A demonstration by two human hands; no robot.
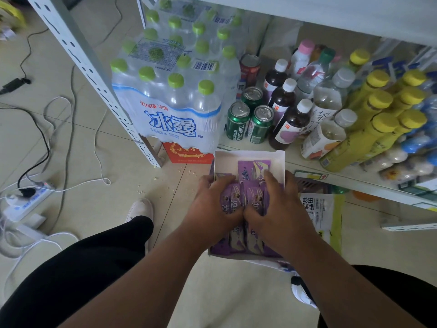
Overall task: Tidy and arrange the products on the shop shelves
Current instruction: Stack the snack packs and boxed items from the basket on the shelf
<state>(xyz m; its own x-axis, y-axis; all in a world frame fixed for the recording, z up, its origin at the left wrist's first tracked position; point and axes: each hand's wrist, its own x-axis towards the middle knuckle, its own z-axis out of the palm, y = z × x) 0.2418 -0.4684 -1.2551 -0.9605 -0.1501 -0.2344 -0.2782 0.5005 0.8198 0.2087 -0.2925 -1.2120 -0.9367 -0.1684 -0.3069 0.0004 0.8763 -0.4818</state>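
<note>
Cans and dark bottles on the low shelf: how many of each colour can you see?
Green cans: 3
Red can: 1
Dark bottles with white caps: 3
Total: 7

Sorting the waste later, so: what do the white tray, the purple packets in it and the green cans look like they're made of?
Tray: probably thin white cardboard, matte, with folded upright walls.
Purple packets: seemingly plastic film, slightly glossy, with printed wrappers that crease under the left hand and right hand.
Green cans: metal, likely aluminium, with shiny silver tops and pull tabs.
</note>
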